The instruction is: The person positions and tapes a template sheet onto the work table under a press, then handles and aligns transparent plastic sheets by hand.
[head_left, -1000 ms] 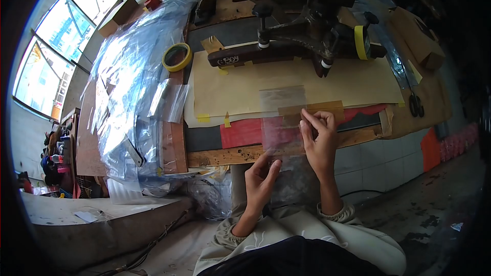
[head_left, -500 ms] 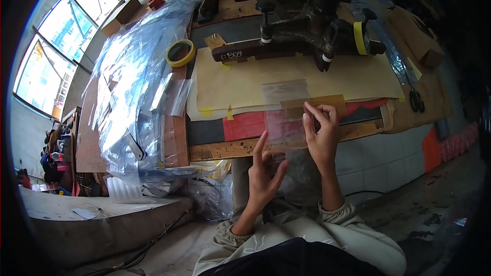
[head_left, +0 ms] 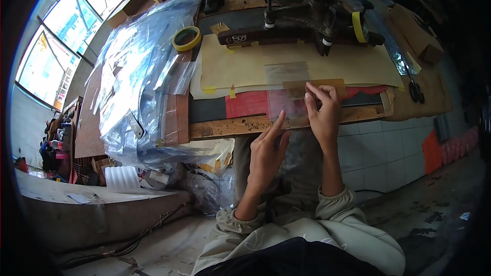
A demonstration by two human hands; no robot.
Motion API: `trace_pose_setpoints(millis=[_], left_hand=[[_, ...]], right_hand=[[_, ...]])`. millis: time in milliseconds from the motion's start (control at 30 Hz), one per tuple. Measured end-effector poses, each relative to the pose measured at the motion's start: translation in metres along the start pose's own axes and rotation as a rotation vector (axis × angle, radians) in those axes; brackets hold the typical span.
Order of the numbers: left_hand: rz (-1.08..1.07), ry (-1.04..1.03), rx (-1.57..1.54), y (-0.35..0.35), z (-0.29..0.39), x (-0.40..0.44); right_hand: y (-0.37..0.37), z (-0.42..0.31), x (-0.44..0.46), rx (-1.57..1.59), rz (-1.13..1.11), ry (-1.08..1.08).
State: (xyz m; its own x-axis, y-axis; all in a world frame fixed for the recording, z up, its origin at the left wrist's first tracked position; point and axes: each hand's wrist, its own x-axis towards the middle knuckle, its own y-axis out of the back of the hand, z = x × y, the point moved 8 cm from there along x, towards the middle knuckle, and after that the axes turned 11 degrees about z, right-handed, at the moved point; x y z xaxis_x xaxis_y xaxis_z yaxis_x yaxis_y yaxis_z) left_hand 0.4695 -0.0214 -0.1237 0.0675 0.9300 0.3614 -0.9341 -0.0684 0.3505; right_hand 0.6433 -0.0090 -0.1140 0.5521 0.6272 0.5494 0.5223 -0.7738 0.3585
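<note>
A clear plastic bag [head_left: 286,71] lies flat across the edge of a cream sheet [head_left: 235,69] and a red strip [head_left: 245,104]. My right hand [head_left: 325,115] has index finger and thumb curled at the bag's right edge, apparently pinching it. Just under these fingertips is a brown, tape-like strip [head_left: 335,86]. My left hand [head_left: 266,158] is open near the bag's lower edge, its index finger stretched forward over the plastic and its thumb apart. Whether that fingertip presses on the bag, I cannot tell.
A dark metal press-like machine [head_left: 302,33] stands over the sheet's far side. A yellow tape roll [head_left: 186,38] lies left, another yellow roll [head_left: 359,27] hangs right. Clear plastic sheeting [head_left: 135,71] covers the table's left. Black-handled scissors [head_left: 417,92] and a cardboard box [head_left: 417,33] are at right.
The view has tilted, so the table appears higher. My left hand has moved right and forward over the bag's lower part. My right hand stays at the bag's right edge.
</note>
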Motion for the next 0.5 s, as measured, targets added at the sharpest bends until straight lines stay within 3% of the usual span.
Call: trace_pose_setpoints(millis=[300,367,500], left_hand=[[0.059,-0.115,0.100,0.000,0.015,-0.004],[0.117,-0.229,0.077,-0.002,0.017,0.000],[0.095,-0.204,0.097,-0.002,0.014,-0.005]], right_hand=[[0.008,-0.018,-0.011,0.024,-0.005,0.119],[0.006,-0.021,-0.009,0.048,-0.019,0.148],[0.006,-0.019,-0.020,0.029,0.002,0.201]])
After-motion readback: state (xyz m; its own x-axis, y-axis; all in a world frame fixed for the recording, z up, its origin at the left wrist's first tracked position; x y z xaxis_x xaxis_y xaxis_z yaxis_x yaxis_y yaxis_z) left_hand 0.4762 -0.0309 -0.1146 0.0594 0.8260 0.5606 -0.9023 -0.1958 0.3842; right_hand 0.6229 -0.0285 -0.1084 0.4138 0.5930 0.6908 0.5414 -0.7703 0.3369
